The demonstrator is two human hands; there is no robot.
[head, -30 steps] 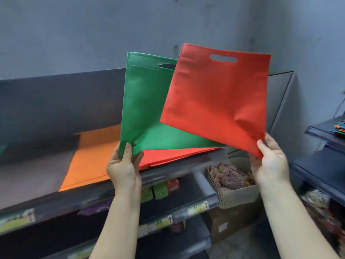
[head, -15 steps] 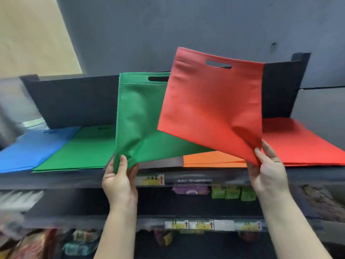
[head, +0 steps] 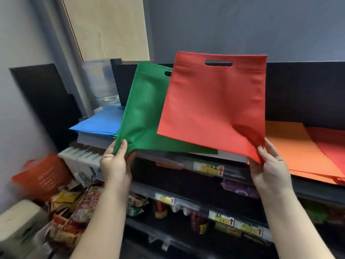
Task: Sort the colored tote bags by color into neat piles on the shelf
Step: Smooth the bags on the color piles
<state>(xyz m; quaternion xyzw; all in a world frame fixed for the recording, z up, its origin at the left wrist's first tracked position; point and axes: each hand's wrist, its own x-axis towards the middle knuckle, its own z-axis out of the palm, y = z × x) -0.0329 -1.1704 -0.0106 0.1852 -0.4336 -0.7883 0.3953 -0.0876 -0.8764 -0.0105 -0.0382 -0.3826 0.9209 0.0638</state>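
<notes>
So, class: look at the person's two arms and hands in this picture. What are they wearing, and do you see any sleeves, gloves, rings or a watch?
Both forearms are bare right down to the bottom edge of the picture: no sleeve shows. The left hand and right hand wear no gloves. No ring, watch, bracelet or marking can be seen on either.

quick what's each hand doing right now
Left hand: closed, pinching the bottom corner of the green bag.
Right hand: closed, pinching the bottom corner of the red bag.
</notes>
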